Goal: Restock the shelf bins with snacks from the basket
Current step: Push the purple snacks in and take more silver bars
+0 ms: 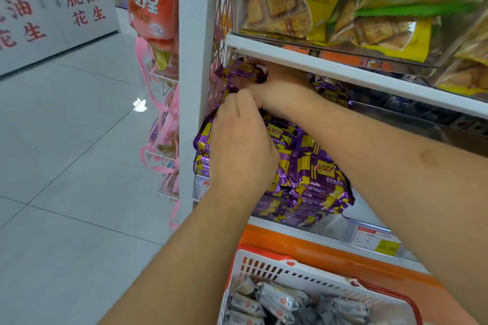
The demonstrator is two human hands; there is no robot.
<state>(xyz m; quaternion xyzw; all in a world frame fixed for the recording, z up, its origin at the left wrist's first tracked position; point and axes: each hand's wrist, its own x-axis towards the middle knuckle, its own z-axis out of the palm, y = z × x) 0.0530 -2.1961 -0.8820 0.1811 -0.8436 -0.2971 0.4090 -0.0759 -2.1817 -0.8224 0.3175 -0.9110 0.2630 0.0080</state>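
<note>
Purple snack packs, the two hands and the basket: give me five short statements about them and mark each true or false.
1. Both hands are at the bin of purple snack packs. True: the left hand lies on the pile and the right hand reaches further in, under the white shelf.
2. The basket holds purple packs. False: it holds silver-grey wrapped packs.
3. The basket is white with a red rim. True.
4. The bin above holds blue drink bottles. False: it holds yellow cracker bags.
5. The left hand is inside the basket. False: it is up on the purple pile.
</note>
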